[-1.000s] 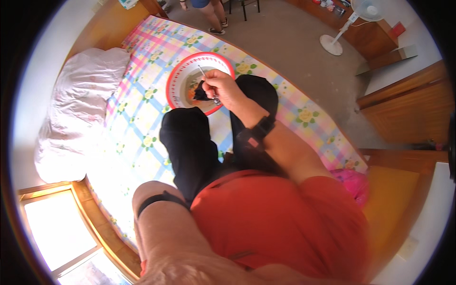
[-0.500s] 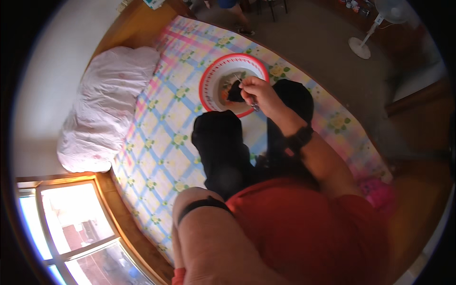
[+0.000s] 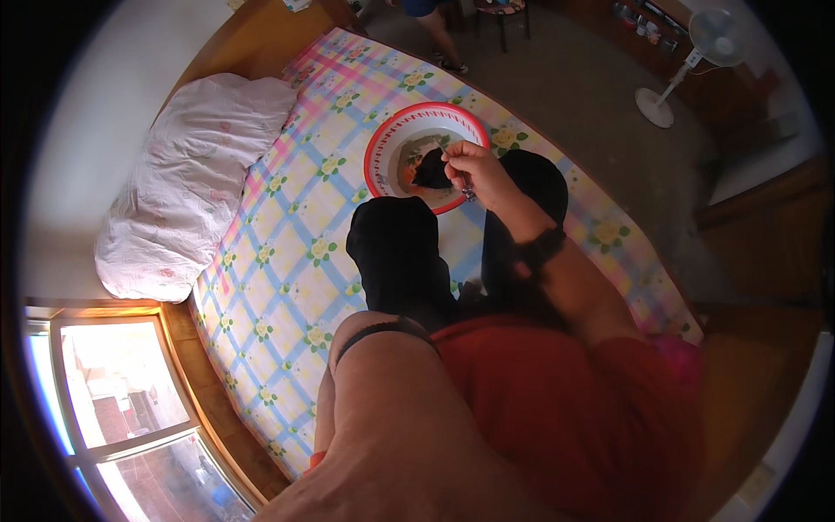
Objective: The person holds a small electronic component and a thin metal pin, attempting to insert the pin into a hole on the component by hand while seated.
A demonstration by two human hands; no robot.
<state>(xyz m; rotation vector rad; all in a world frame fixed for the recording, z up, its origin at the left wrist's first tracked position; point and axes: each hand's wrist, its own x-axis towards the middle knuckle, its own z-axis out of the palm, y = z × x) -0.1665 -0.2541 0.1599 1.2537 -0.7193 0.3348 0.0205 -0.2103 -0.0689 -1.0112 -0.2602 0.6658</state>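
Note:
My right hand [image 3: 474, 170] is closed around a slim metal tool [image 3: 470, 194], whose kind I cannot make out. Silver shows below the fingers, and a thin tip pokes out above them. The hand hangs over the right part of a white basin [image 3: 377, 165] with a red rim and a patterned bottom. Beside my fingertips, within the basin's outline, is a black piece [image 3: 430, 170]; whether it is cloth or something else is unclear. Of my left side only the bent arm [image 3: 391, 383] shows, with a dark strap across it; the hand is hidden.
The basin stands on a bed with a flowered, checked sheet [image 3: 287, 252], just beyond my black-trousered knees [image 3: 396, 248]. A pale pillow [image 3: 200, 174] lies at the left, above a window [image 3: 122, 383]. On the floor are a white fan [image 3: 654, 106], a chair [image 3: 502, 13] and another person's leg [image 3: 442, 39].
The view has shifted slightly, and more of the fan and chair shows. My right hand stays over the basin with the metal tool; its tip stands a little more upright.

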